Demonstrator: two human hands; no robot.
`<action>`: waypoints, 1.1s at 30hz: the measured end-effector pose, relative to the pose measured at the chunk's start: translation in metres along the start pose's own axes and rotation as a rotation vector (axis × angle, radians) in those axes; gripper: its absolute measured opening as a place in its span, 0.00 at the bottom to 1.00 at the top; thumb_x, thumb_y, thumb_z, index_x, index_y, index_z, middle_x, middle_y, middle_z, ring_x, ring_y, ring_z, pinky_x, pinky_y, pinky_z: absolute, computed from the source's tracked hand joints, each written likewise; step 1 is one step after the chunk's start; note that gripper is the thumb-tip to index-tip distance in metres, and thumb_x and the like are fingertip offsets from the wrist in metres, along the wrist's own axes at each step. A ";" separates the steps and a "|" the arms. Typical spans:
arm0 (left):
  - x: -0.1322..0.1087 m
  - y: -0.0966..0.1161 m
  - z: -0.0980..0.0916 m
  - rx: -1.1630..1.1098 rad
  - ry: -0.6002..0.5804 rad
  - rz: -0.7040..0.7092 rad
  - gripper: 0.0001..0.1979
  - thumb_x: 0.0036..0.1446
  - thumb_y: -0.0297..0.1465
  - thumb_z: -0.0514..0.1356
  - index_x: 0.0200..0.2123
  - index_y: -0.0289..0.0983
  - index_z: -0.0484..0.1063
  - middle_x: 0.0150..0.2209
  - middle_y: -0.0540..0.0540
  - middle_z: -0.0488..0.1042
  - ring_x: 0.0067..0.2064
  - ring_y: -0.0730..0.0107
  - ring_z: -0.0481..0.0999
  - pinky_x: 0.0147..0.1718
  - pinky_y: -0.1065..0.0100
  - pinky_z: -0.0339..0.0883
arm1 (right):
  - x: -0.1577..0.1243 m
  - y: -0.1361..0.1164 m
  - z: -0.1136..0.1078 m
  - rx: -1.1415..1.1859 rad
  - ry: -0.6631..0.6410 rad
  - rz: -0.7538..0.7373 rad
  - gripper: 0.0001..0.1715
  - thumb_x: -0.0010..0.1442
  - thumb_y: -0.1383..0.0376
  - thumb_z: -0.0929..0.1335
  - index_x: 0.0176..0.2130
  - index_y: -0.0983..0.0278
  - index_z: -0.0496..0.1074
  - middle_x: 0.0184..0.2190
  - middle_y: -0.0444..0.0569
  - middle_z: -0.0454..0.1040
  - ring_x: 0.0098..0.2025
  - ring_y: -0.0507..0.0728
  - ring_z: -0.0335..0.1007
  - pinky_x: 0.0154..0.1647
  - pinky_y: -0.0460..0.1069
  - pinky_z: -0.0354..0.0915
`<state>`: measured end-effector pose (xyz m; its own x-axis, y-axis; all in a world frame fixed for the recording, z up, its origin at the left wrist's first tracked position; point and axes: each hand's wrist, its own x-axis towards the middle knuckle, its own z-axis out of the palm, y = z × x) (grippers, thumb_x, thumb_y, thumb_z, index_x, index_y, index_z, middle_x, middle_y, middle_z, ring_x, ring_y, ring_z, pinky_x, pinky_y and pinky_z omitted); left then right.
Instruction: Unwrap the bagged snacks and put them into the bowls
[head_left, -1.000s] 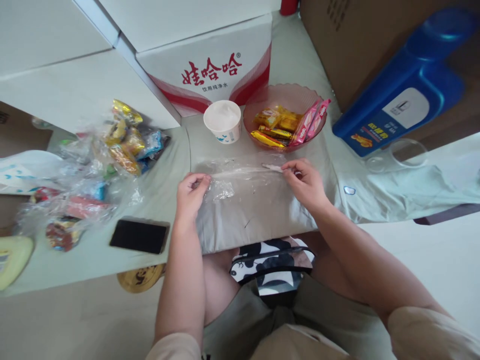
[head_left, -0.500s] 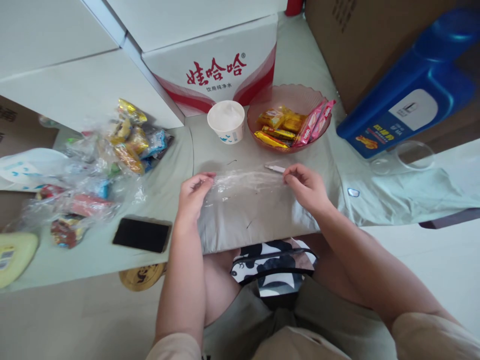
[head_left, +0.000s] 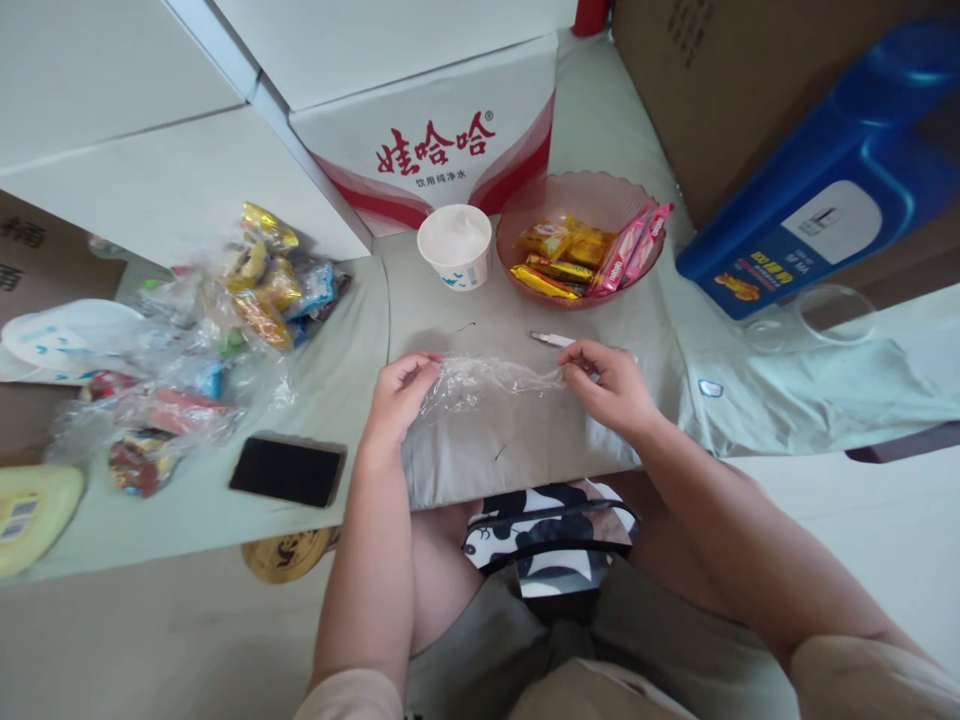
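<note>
A thin, crinkled sheet of clear plastic film point(head_left: 491, 378) stretches between my two hands, just over the cloth. Its left end is pinched in the fingers of my left hand point(head_left: 401, 395). My right hand point(head_left: 606, 385) pinches the other end. Just beyond the right fingers lies a slim white pen-like tool point(head_left: 551, 339) with a metal tip, partly hidden by that hand. Behind the film stand a white paper cup point(head_left: 455, 265) with something whitish inside and a pink translucent bowl point(head_left: 581, 293) holding several wrapped snacks.
On the left lie a heap of wrapped snacks and plastic point(head_left: 259, 285) and a black phone point(head_left: 286, 470). A white carton point(head_left: 442, 150) stands at the back. To the right are a large blue bottle point(head_left: 810, 215) and a clear cup point(head_left: 836, 315). The table's front edge is near my lap.
The film has gone from spread fairly flat to bunched and narrower. My hands have come slightly closer together, and the white tool shows more of its length.
</note>
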<state>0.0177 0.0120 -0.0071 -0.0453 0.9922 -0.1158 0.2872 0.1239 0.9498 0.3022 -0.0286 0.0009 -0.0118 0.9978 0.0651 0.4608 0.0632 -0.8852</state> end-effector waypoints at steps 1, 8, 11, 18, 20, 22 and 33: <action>0.000 0.000 0.000 0.000 -0.004 0.001 0.09 0.47 0.38 0.66 0.23 0.39 0.74 0.39 0.43 0.82 0.45 0.60 0.79 0.46 0.63 0.68 | 0.000 0.000 0.000 -0.006 -0.003 -0.010 0.08 0.55 0.64 0.64 0.33 0.62 0.73 0.21 0.42 0.70 0.24 0.52 0.62 0.28 0.47 0.57; -0.003 0.000 0.002 0.001 -0.044 -0.016 0.10 0.48 0.38 0.66 0.24 0.39 0.74 0.36 0.44 0.82 0.42 0.62 0.79 0.45 0.64 0.69 | -0.001 0.001 0.002 -0.027 -0.019 -0.060 0.09 0.57 0.64 0.64 0.33 0.63 0.73 0.23 0.44 0.72 0.26 0.53 0.66 0.31 0.48 0.61; -0.004 0.001 0.002 0.021 -0.078 -0.024 0.10 0.49 0.39 0.66 0.25 0.38 0.75 0.36 0.45 0.82 0.42 0.62 0.79 0.44 0.64 0.69 | -0.002 0.001 0.004 -0.033 -0.076 -0.096 0.09 0.59 0.63 0.64 0.33 0.63 0.73 0.27 0.47 0.75 0.29 0.54 0.70 0.31 0.48 0.62; -0.004 0.001 0.001 0.060 -0.087 -0.027 0.11 0.50 0.40 0.66 0.26 0.38 0.76 0.34 0.45 0.82 0.38 0.64 0.78 0.40 0.65 0.68 | -0.002 0.002 0.006 -0.106 -0.187 -0.138 0.11 0.61 0.63 0.64 0.34 0.64 0.74 0.27 0.47 0.75 0.28 0.53 0.68 0.30 0.47 0.59; -0.003 0.000 0.001 0.077 -0.091 -0.021 0.12 0.51 0.41 0.65 0.27 0.38 0.76 0.33 0.45 0.81 0.37 0.64 0.77 0.39 0.66 0.67 | -0.002 0.002 0.006 -0.108 -0.206 -0.150 0.12 0.62 0.62 0.63 0.35 0.64 0.74 0.27 0.47 0.76 0.28 0.53 0.68 0.30 0.47 0.60; -0.003 -0.001 0.001 0.091 -0.097 -0.016 0.12 0.51 0.42 0.65 0.28 0.38 0.77 0.32 0.45 0.80 0.36 0.65 0.76 0.37 0.66 0.67 | -0.002 0.002 0.006 -0.112 -0.230 -0.178 0.12 0.63 0.61 0.63 0.36 0.63 0.74 0.28 0.48 0.76 0.29 0.54 0.69 0.32 0.48 0.61; -0.005 0.001 0.002 0.115 -0.108 -0.013 0.14 0.50 0.43 0.65 0.27 0.38 0.77 0.30 0.46 0.78 0.34 0.66 0.73 0.34 0.67 0.65 | -0.001 0.004 0.006 -0.128 -0.227 -0.236 0.12 0.64 0.61 0.64 0.35 0.62 0.74 0.29 0.49 0.77 0.32 0.55 0.71 0.36 0.50 0.63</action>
<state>0.0203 0.0076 -0.0059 0.0521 0.9851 -0.1639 0.3950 0.1304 0.9094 0.2989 -0.0296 -0.0049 -0.3218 0.9358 0.1437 0.5289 0.3036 -0.7925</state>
